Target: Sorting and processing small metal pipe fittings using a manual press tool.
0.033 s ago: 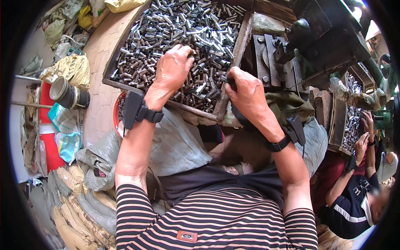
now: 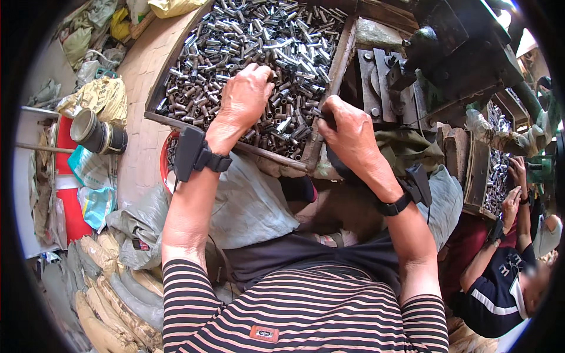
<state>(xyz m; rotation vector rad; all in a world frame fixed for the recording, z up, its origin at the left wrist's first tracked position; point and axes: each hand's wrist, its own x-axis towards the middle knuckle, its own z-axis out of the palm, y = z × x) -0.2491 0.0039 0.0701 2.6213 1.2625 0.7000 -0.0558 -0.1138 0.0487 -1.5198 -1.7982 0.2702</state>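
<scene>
Metal tubes, short, loose and jumbled, heaped inside the tray and spread right up to its wooden rims. Left hand reaching in across the tray's near rim, palm down, well inside the edges, fingers bent into the heap. A tube end visible just beside those fingertips; cannot tell whether in the grip or merely touched. Right hand at the tray's right rim, toward the near corner, fingers curled inward, with a dark tube-like end beside them pointing into the tray. Cannot tell whether anything sits in that grip, being hidden by the knuckles.

Between both hands, inside the tray, a wide span of tubes with air above. Little room to the right of the tray: bolted metal plates close beside the rim, and a dark machine beyond. More room to the left of the tray, along paved floor. Tight below the near rim: grey cloth over the lap, and a red tub partly under the left corner. Far right of the tray, another person's hands beside a second heap of metal pieces.
</scene>
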